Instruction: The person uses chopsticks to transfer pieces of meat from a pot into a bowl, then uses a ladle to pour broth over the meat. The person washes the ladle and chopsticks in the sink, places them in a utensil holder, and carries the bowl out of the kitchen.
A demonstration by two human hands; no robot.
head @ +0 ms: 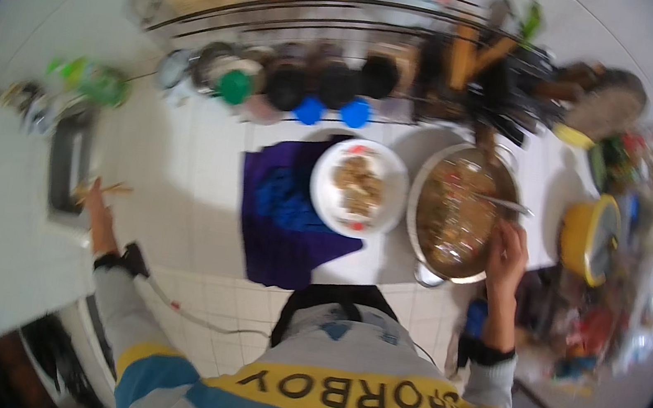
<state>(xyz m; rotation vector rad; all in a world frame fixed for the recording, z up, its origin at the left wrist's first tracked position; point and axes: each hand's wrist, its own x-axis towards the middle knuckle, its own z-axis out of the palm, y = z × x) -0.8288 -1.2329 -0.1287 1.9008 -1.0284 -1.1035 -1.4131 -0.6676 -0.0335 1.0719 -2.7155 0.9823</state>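
My left hand [101,219] is stretched far left beside the sink, with a pair of thin wooden sticks, apparently chopsticks [115,189], in its fingers. Over the right rim of a wide metal pot [413,232] is my right hand [507,261], its fingers curled; blur hides whether they grip anything. Brothy food [452,222] with red bits fills the pot. A metal utensil handle [508,204] crosses the rim just beyond my right fingers. Left of the pot, a white bowl [391,213] holds brown food pieces [359,185]. It partly covers a purple and blue cloth [270,246].
A wire rack [303,10] with lidded jars [285,88] and utensils runs along the back. The sink [63,161] lies at left, near a green bottle [96,81]. A yellow pot [577,236] and blurred bags [597,330] stand at right. A cable [203,323] hangs below the counter.
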